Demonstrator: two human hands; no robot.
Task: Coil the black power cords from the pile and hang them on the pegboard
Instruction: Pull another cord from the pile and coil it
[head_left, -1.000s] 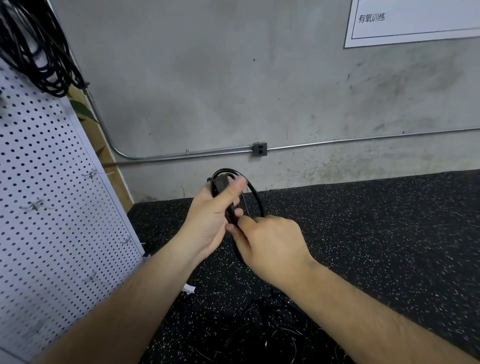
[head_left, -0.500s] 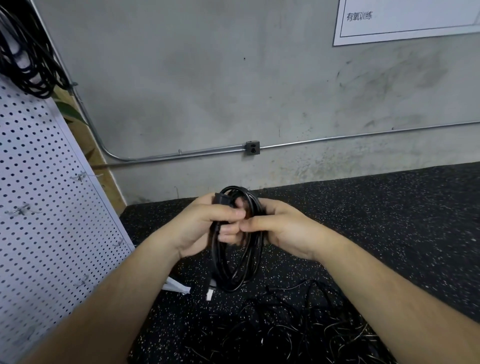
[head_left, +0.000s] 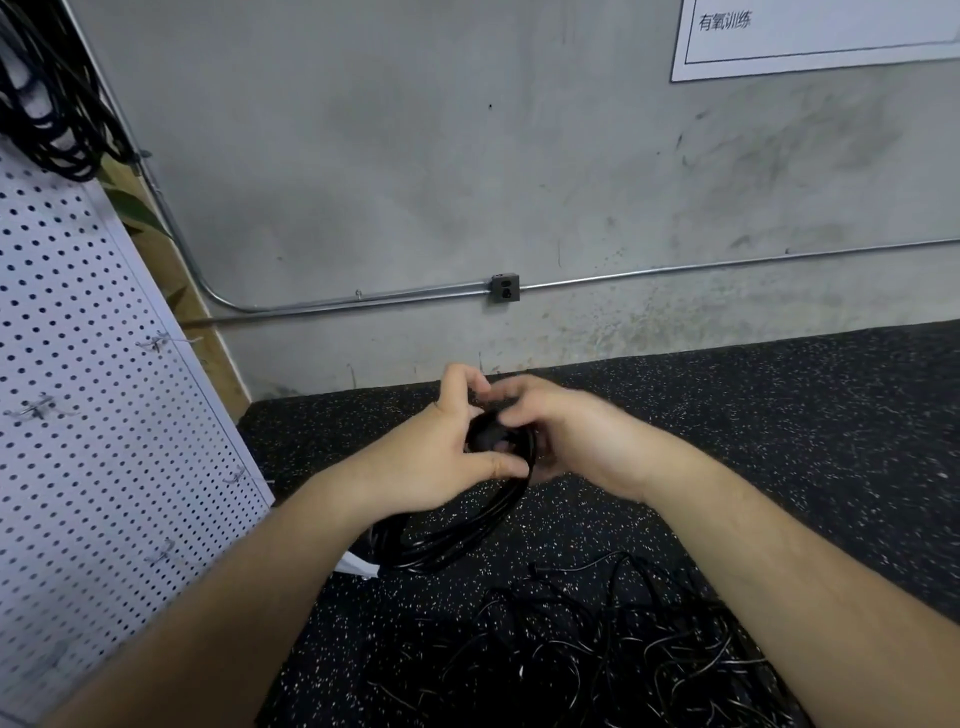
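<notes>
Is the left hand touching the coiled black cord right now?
Touching. Head view: the left hand grips the coiled cord, thumb wrapped across its strands.

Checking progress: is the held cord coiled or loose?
Coiled: the cord hangs in bundled loops from the left hand and right hand.

Left hand (head_left: 441, 457): mine, bare from fingertips to wrist, with broad knuckles; it sits at 9 o'clock of my other hand.
Right hand (head_left: 571, 441): bare as well, with soft creases where the back of the hand meets the wrist.
Left thumbnail (head_left: 511, 469): short and plain.
Left forearm (head_left: 234, 597): bare skin all the way to the picture's edge at 7 o'clock, smooth, widening toward me.
Right forearm (head_left: 779, 571): bare to the edge at 4 o'clock, with fine short hair along its upper side.
Count: 2 hands, 2 forearms.
</notes>
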